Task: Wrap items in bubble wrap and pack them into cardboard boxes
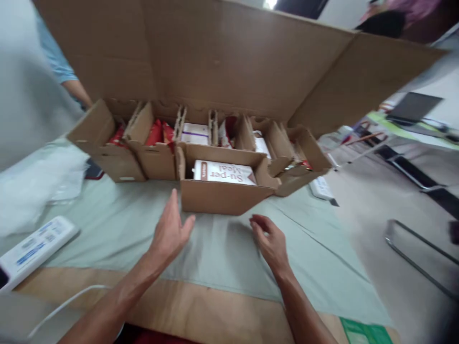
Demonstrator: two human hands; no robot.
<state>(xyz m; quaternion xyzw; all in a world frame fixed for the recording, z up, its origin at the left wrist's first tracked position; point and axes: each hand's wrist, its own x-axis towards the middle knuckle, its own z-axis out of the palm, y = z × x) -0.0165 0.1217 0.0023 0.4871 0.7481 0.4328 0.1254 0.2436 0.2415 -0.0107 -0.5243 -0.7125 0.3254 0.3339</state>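
Note:
A big open cardboard carton (pixel 229 57) lies on its side on a pale green cloth (pixel 215 248). Inside it stand several small cardboard trays with red and white packets. One tray (pixel 222 196) sticks out toward me and holds a white packet (pixel 224 172) with brown lettering. My left hand (pixel 171 231) hovers open just left of that tray's front, fingers together and stretched. My right hand (pixel 270 241) hovers below the tray's right corner with its fingers loosely curled; nothing is in it. Neither hand touches the tray.
A white power strip (pixel 34 246) with a cable lies at the left on the wooden table edge (pixel 201 310). Crumpled clear plastic (pixel 32 186) sits beside the carton. Another person's arm in a blue sleeve (pixel 68 76) is behind the carton. Floor and chair legs (pixel 412 248) lie to the right.

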